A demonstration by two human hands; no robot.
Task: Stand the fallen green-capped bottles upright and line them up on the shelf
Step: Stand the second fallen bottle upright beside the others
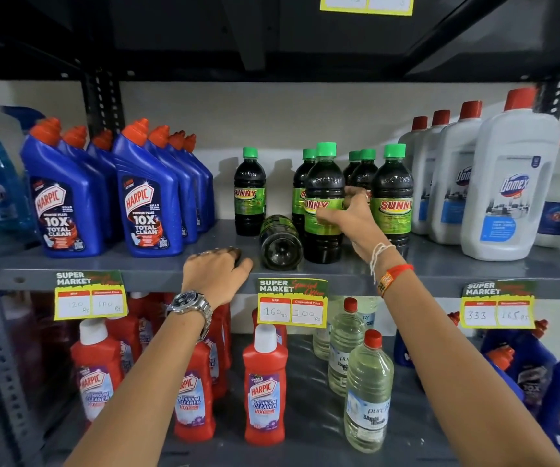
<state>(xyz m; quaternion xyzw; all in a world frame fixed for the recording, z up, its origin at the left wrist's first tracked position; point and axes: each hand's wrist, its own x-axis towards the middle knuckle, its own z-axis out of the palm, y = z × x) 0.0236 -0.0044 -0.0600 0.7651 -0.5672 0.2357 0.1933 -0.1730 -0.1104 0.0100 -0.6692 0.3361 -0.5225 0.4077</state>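
Observation:
Several dark Sunny bottles with green caps stand on the grey shelf [440, 261]. One upright bottle [250, 193] stands alone at the left of the group. A fallen bottle [280, 242] lies on its side with its base toward me, between that one and the front bottle [324, 183]. My right hand [349, 214] wraps around the label of this upright front bottle. Another upright bottle [392, 193] stands just to its right, with more behind. My left hand [218, 267] rests fingers-down on the shelf's front edge, just left of the fallen bottle, holding nothing.
Blue Harpic bottles [147, 203] fill the shelf's left side, white Domex bottles [507, 197] the right. Price tags [292, 303] hang from the shelf edge. Red Harpic bottles [265, 389] and clear bottles [367, 396] stand on the lower shelf. Another shelf hangs overhead.

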